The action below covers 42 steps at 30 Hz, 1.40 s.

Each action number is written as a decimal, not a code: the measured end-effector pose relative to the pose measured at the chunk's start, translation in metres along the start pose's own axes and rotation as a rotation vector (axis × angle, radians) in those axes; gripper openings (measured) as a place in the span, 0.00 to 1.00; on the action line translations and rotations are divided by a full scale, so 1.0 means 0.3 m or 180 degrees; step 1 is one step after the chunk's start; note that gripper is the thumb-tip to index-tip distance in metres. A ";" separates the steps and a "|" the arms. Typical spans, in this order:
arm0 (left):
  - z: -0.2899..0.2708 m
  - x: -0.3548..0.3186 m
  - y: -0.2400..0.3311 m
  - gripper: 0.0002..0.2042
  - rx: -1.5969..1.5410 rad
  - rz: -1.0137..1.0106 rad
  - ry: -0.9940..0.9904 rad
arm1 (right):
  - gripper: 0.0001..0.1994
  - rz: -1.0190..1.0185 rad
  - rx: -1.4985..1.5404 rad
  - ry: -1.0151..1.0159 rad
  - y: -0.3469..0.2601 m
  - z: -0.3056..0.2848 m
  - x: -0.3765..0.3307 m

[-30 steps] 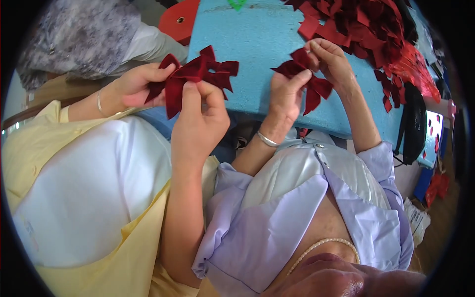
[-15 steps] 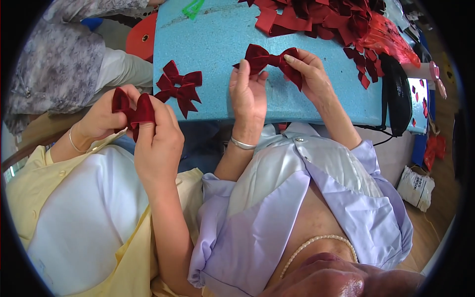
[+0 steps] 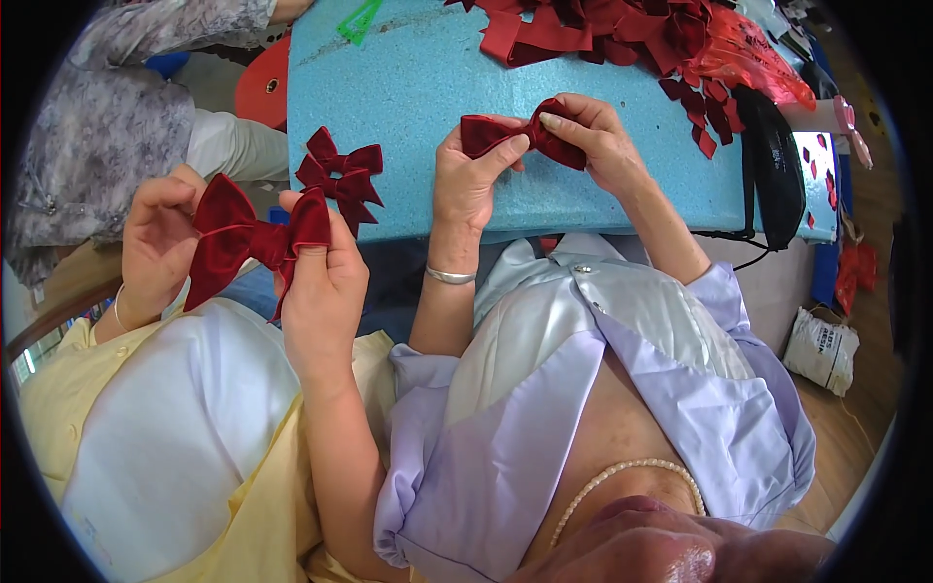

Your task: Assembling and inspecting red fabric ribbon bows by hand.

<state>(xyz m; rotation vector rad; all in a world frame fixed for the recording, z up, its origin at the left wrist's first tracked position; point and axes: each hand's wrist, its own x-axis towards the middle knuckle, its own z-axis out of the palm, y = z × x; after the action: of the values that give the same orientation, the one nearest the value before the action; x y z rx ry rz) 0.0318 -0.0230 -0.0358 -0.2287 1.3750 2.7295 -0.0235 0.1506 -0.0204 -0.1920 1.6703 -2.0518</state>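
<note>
A dark red velvet bow (image 3: 483, 136) is held between my two hands above the blue tabletop's near edge. My left hand (image 3: 468, 180), with a silver bangle at the wrist, closes round the bow's left loop, its thumb pressed by the centre knot. My right hand (image 3: 595, 146) pinches the right loop, thumb on top beside the knot. Left of my hands, more dark red bows (image 3: 352, 185) lie together on the table; their exact number is unclear. A co-worker in a yellow shirt, at my left, holds another dark red bow (image 3: 243, 243) in both hands.
A heap of red ribbon pieces (image 3: 622, 34) covers the table's (image 3: 389, 92) far right, beside a red plastic bag (image 3: 753, 63). A black pouch-like item (image 3: 777, 175) hangs at the right edge. A green plastic piece (image 3: 360, 21) lies far left. Another person in grey print stands far left.
My left hand has gone from open beside the bow to gripping its left loop. The bow has tilted. The co-worker's bow is now spread out, their left hand moved left. The view shifted slightly.
</note>
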 end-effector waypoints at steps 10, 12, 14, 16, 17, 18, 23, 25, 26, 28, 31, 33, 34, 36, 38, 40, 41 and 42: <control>0.042 -0.006 -0.042 0.09 -0.0300 0.0185 0.0322 | 0.11 0.0186 0.0513 0.0417 -0.008 0.011 -0.005; 0.049 -0.010 -0.037 0.10 -0.0359 0.0199 0.0398 | 0.11 -0.0017 0.0290 0.0354 -0.010 0.006 -0.014; 0.059 -0.011 -0.031 0.10 -0.0496 0.0236 0.0540 | 0.10 -0.0427 -0.0181 0.0230 -0.016 -0.003 -0.026; 0.057 -0.012 -0.036 0.10 -0.0434 0.0207 0.0480 | 0.10 -0.0434 -0.0195 0.0200 -0.005 -0.003 -0.029; 0.054 -0.012 -0.039 0.10 -0.0371 0.0181 0.0426 | 0.09 -0.0438 -0.0206 0.0165 0.004 -0.003 -0.030; 0.052 -0.012 -0.040 0.10 -0.0307 0.0151 0.0369 | 0.09 -0.0443 -0.0217 0.0136 0.008 -0.003 -0.032; 0.021 0.009 -0.008 0.09 0.1132 0.0923 0.0149 | 0.07 -0.0069 -0.0275 0.0287 -0.007 -0.002 -0.050; 0.034 0.020 0.025 0.09 0.1386 0.0642 -0.0075 | 0.06 -0.0016 -0.0468 0.0165 -0.020 0.005 -0.056; 0.037 0.024 0.033 0.09 0.1510 0.0501 -0.0188 | 0.06 0.0008 -0.0566 0.0105 -0.022 0.008 -0.058; 0.041 0.030 0.019 0.09 0.1247 0.0387 -0.0196 | 0.06 -0.0050 -0.0544 0.0059 -0.016 0.011 -0.064; 0.046 0.036 -0.003 0.09 0.0707 0.0143 -0.0234 | 0.06 -0.0162 -0.0509 -0.0002 -0.001 0.011 -0.074; 0.045 0.031 -0.005 0.08 0.0176 -0.0071 -0.0265 | 0.05 -0.0133 -0.0148 -0.0016 0.010 0.014 -0.076; 0.046 0.030 -0.003 0.08 -0.0087 -0.0176 -0.0274 | 0.05 -0.0119 0.0035 -0.0028 0.013 0.015 -0.077; 0.050 0.034 0.001 0.09 -0.0192 -0.0177 -0.0307 | 0.05 -0.0092 0.0057 -0.0001 0.015 0.008 -0.083; 0.051 0.037 0.009 0.09 -0.0399 -0.0172 -0.0368 | 0.05 -0.0041 0.0104 0.0045 0.018 0.004 -0.087; 0.038 0.035 0.021 0.10 -0.0322 -0.0198 -0.0473 | 0.05 -0.0006 0.0126 0.0037 0.013 0.008 -0.088; 0.030 0.034 0.028 0.10 -0.0251 -0.0223 -0.0582 | 0.05 0.0027 0.0141 0.0030 0.009 0.009 -0.088; 0.026 0.033 0.031 0.11 -0.0181 -0.0246 -0.0690 | 0.06 0.0061 0.0154 0.0023 0.007 0.011 -0.088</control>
<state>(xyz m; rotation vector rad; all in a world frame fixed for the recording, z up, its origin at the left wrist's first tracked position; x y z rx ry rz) 0.0201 -0.0222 -0.0255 0.0113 1.2073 2.6404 0.0014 0.1593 -0.0166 -0.1521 1.6188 -2.0789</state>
